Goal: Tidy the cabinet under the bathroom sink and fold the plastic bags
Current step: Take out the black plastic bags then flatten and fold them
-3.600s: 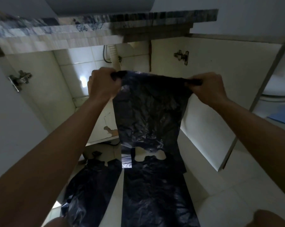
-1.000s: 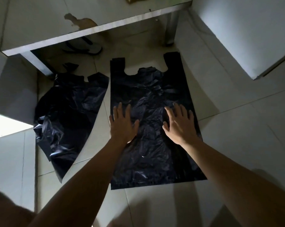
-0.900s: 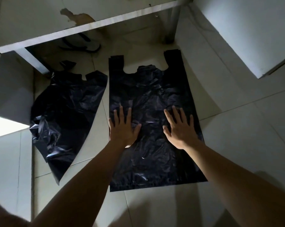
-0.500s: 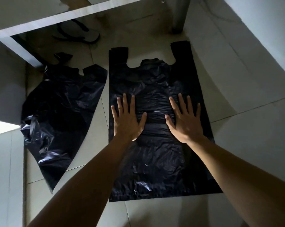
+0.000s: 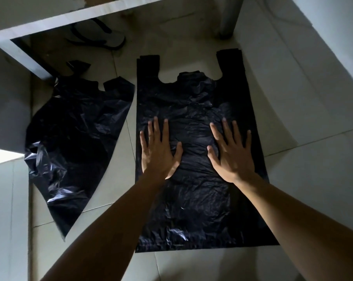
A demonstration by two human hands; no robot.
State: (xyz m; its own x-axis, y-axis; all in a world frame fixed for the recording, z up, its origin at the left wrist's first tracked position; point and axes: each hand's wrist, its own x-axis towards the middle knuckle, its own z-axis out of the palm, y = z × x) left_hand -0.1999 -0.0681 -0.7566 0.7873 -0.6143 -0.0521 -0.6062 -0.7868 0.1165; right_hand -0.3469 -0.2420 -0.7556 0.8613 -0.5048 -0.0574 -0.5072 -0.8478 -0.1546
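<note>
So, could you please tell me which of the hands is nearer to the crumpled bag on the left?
Left. The left hand presses the flat bag near its left edge, beside the crumpled bag; the right hand lies farther right on the flat bag.

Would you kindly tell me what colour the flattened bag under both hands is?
Black and slightly glossy; the bag shows best in the head view.

The light is dim, cool and grey throughout. The brightest spot is a white patch on the floor (image 5: 313, 189) at the left edge of the frame. Faint sheen glints on the crumpled bag (image 5: 70, 138) and low on the flat bag (image 5: 191, 209). The forearms (image 5: 110, 230) sink into shadow toward the bottom. Straight edges bow near the corners, and detail is soft.
</note>
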